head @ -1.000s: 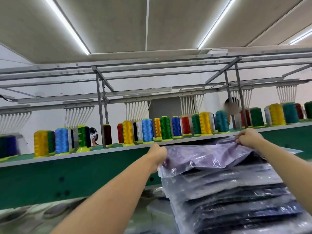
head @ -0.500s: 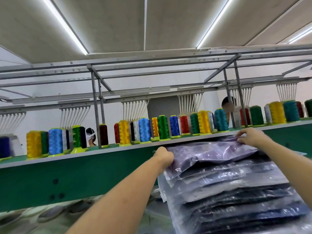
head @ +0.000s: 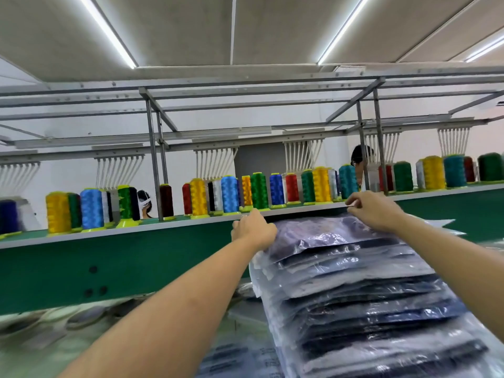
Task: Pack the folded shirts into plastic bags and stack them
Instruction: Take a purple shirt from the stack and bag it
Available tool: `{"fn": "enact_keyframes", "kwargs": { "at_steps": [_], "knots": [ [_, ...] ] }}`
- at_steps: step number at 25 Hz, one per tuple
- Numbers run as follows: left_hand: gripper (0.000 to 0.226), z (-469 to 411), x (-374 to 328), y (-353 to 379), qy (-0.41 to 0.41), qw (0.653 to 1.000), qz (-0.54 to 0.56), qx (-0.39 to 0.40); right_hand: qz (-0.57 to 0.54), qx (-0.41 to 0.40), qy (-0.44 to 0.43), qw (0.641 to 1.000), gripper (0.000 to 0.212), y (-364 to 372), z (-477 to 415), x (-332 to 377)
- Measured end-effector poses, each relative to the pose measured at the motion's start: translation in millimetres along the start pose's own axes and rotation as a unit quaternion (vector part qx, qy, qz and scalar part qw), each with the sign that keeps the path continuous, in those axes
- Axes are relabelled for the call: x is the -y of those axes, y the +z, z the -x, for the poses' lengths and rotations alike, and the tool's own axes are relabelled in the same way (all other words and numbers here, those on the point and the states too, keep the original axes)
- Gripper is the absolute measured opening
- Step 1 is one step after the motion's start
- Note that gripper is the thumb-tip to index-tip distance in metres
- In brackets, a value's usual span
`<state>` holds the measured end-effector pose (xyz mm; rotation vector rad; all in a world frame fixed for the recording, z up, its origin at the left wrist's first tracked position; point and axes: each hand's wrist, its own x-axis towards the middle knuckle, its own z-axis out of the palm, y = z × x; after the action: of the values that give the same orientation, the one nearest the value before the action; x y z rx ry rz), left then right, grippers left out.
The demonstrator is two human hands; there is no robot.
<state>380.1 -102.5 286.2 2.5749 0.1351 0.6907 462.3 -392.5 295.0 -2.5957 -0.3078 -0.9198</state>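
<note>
**Stack well grown, newest bag being settled on top**

A tall stack point(head: 368, 304) of bagged shirts stands at the right of the bench point(head: 41, 331). It is many layers deep, mostly dark navy cloth under glossy plastic, and it leans a little toward the camera. That much of the packing looks done.

The top bag point(head: 321, 233) holds a purple shirt and lies on the summit, its edges not quite square with the layers below. The left hand point(head: 253, 227) grips its near-left corner with curled fingers. The right hand point(head: 373, 211) pinches the far-right edge, where a pale strip shows between thumb and finger; whether that is the sealing flap I cannot tell. The hands are well apart, one at each end of the bag.

By my reading, the step in hand is aligning or closing this bag. No unpacked shirts are in view, so how many remain cannot be judged.

Behind the stack, thread cones point(head: 229, 193) line the green machine beam point(head: 109, 255).
</note>
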Motion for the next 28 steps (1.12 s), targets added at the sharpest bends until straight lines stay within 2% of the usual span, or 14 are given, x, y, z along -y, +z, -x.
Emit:
{"fn": "enact_keyframes", "kwargs": {
  "at_steps": [4, 8, 10, 14, 22, 25, 28],
  "knots": [
    [0.034, 23.0, 8.5, -30.4, 0.073, 0.994, 0.035, -0.073, -0.076, -0.037, -0.048, 0.995, 0.004, 7.1, 32.5, 76.4],
    [0.013, 63.9, 36.5, -71.6, 0.126, 0.978, 0.023, -0.164, -0.193, -0.071, -0.110, 0.972, 0.028, 15.5, 73.3, 164.5],
    [0.018, 90.8, 56.8, -90.2, 0.125, 0.978, 0.021, -0.167, -0.260, -0.048, -0.135, 0.955, 0.037, 20.2, 98.6, 210.1],
    [0.029, 147.5, 100.4, -115.3, 0.097, 0.988, 0.015, -0.123, -0.358, -0.006, -0.157, 0.921, 0.050, 36.1, 153.9, 292.6],
    [0.019, 250.7, 211.6, -126.7, -0.025, 0.998, -0.015, -0.054, -0.450, 0.127, -0.092, 0.879, 0.049, 95.8, 274.8, 384.0],
    [0.020, 285.1, 253.3, -109.9, -0.066, 0.997, -0.026, 0.004, -0.472, 0.181, -0.074, 0.860, 0.050, 118.5, 320.7, 399.0],
    [0.019, 316.1, 288.9, -82.0, -0.077, 0.992, -0.004, 0.100, -0.458, 0.248, -0.054, 0.852, 0.050, 143.7, 356.6, 398.7]
  ]
}}
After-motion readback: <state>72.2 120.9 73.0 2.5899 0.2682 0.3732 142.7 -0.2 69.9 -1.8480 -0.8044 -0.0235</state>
